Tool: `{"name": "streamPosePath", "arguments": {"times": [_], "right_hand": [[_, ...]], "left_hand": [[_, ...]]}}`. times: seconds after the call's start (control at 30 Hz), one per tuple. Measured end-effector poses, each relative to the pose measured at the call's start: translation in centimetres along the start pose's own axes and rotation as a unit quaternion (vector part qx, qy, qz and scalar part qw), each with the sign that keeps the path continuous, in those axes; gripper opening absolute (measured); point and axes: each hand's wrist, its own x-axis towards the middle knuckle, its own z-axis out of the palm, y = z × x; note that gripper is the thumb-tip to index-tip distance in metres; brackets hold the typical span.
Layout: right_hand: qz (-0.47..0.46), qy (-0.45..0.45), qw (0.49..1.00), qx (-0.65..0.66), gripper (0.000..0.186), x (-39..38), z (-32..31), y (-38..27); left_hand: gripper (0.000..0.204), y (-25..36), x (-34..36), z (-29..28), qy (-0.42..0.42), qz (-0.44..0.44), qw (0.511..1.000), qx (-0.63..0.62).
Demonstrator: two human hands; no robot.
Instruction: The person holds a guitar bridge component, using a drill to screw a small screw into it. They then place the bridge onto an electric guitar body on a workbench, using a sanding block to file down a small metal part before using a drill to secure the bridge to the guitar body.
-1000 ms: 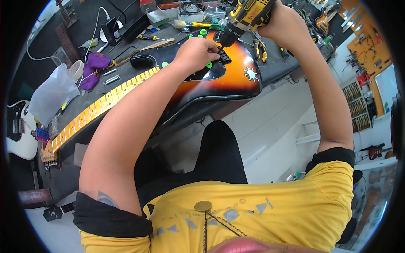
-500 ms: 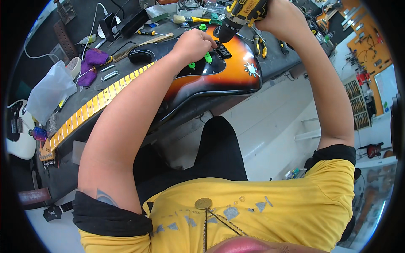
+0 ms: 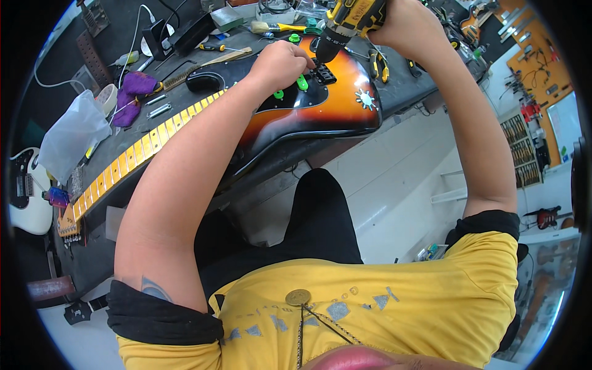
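An electric guitar (image 3: 296, 120) with a sunburst body and black pickguard lies on the bench, its maple neck (image 3: 142, 151) stretching to the lower left. My right hand (image 3: 404, 28) is wrapped round a yellow and black cordless drill (image 3: 345, 28), tilted nose-down over the black bridge (image 3: 323, 74). Beside the drill's tip, my left hand (image 3: 280, 65) has its fingers curled and pinched together at the bridge. Whatever those fingers hold is hidden. Green control knobs (image 3: 302, 82) show next to that hand. The exact contact of the bit cannot be made out.
Around the guitar lie a purple cloth (image 3: 129, 98), a clear plastic bag (image 3: 74, 132), yellow-handled pliers (image 3: 378, 66), a paintbrush (image 3: 277, 28) and a screwdriver (image 3: 219, 47). A white guitar (image 3: 28, 197) stands at the far left. The bench edge (image 3: 407, 111) runs before my legs.
The view of the guitar, drill and hands has shifted very slightly to the left. Both hands keep the same grip, and the drill stays over the bridge.
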Motion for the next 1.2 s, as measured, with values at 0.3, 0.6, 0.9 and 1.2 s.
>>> {"name": "streamPosePath", "arguments": {"times": [0.3,0.6,0.9,1.2], "right_hand": [[-0.029,0.019,0.999,-0.007,0.07,0.0,0.8,0.8],[-0.009,0.001,0.998,0.061,0.07,-0.7,0.6,1.6],[0.298,-0.13,0.878,0.351,0.044,4.4,8.6,18.4],[0.448,-0.075,0.674,0.583,0.028,-2.3,24.5,33.4]], "left_hand": [[0.035,-0.1,0.0,0.1,0.006,0.01,1.0,-0.015],[0.032,-0.5,0.0,0.1,0.017,0.01,0.999,-0.038],[0.029,-2.4,-0.5,-1.2,0.081,0.04,0.995,-0.042],[0.022,-2.1,-6.6,-15.8,0.046,0.084,0.937,0.335]]}}
